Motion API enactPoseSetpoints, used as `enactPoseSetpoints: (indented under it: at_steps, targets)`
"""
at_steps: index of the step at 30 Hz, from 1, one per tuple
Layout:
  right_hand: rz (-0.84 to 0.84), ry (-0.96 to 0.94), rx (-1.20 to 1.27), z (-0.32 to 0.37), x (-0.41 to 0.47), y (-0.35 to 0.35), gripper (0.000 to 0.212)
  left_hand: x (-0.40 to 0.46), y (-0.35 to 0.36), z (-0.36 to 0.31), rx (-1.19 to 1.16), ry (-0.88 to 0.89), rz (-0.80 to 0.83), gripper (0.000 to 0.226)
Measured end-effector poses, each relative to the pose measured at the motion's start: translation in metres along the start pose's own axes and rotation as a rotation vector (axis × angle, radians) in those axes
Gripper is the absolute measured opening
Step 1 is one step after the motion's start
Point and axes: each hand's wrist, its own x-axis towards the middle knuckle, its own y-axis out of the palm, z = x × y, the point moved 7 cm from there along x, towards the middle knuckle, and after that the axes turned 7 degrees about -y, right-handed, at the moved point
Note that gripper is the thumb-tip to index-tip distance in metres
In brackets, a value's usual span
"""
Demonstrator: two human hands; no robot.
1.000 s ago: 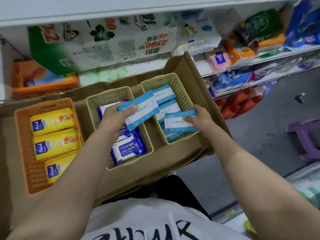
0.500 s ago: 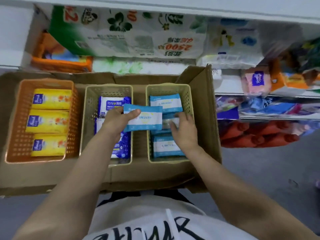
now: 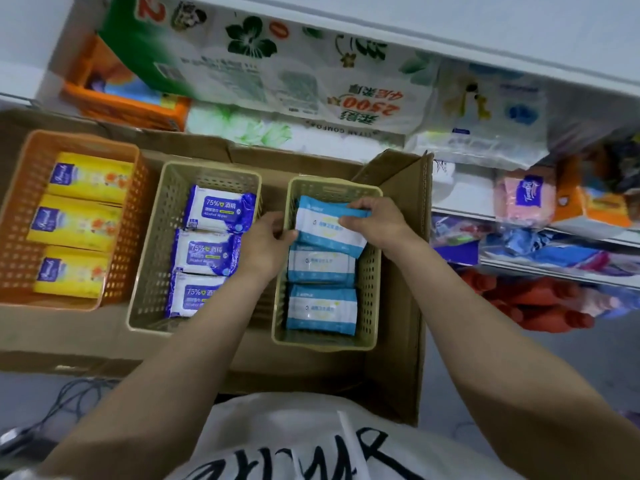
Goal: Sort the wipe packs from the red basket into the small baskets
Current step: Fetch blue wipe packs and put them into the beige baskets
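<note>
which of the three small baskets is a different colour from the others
The orange basket on the far left, holding yellow packs; the other two baskets are beige.

Cardboard box (image 3: pixel 398 341) taken as landmark. Behind it, large tissue bundle (image 3: pixel 277 74) is shelved; orange carton (image 3: pixel 121 98) is seen behind-left. Red bottles (image 3: pixel 530 303) are stacked to its right. Cables (image 3: pixel 69 396) are seen front-left.

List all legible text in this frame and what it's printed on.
"75%" and "Alcohol Wipes": top dark blue wipe pack, middle basket.
"75%": the two packs below it.
"2500", upside down: large tissue bag on the shelf.
Script logos on the yellow packs and pink pack: too blurred.
Light blue pack in both hands: print too small.
</note>
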Motion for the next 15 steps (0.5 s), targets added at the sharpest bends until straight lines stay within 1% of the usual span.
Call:
enactPoseSetpoints:
  at_steps: [4,7,9,10,13,15]
  targets:
    - [0.040,-0.035,-0.221,0.005,0.013,-0.003,0.040,0.008,0.002,0.002,-0.042,-0.051,-0.029,0.039]
    - [0.161,-0.069,-0.443,0.004,0.017,0.008,0.039,0.013,0.007,0.001,-0.120,-0.086,-0.013,0.038]
    - [0.239,-0.059,-0.529,-0.005,0.015,0.023,0.040,0.015,0.009,0.001,-0.161,-0.095,-0.008,0.036]
    - [0.251,-0.050,-0.551,-0.011,0.014,0.029,0.042,0.015,0.009,0.001,-0.170,-0.093,-0.004,0.035]
    - [0.223,-0.034,-0.606,-0.027,0.007,0.044,0.044,0.016,0.010,0.003,-0.183,-0.084,0.024,0.034]
    - [0.180,-0.083,-0.714,-0.031,0.001,0.050,0.040,0.016,0.011,0.004,-0.184,-0.084,0.035,0.033]
